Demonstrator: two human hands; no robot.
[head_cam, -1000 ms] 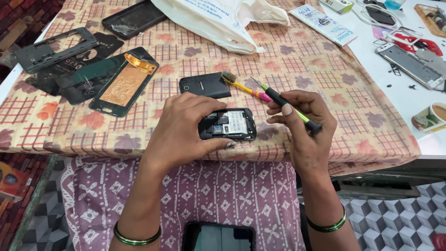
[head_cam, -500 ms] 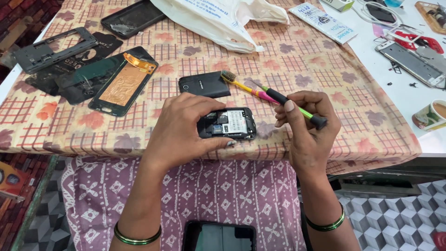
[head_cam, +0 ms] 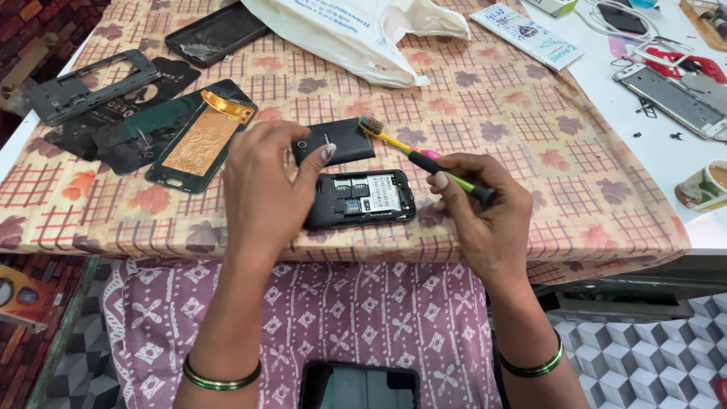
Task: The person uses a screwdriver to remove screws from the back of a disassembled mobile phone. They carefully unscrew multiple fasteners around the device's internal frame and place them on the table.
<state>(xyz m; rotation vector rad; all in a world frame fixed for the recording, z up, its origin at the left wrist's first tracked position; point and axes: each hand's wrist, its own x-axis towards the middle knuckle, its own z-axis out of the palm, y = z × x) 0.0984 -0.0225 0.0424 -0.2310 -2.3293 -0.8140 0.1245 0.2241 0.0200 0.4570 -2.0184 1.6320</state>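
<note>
White plastic bag (head_cam: 356, 38), teacup (head_cam: 706, 185), phone frame (head_cam: 83, 87)

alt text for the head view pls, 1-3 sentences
The left hand steadies an opened black phone with its back off on a patterned tablecloth, while the right hand holds a toothbrush. A loose back cover lies behind it, with dismantled phone parts at left.

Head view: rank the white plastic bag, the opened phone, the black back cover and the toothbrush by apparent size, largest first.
1. White plastic bag, though partly cut off by the frame.
2. Opened phone.
3. Black back cover, partly hidden by the left hand.
4. Toothbrush in the right hand: longest but thinnest, so unsure.
</note>
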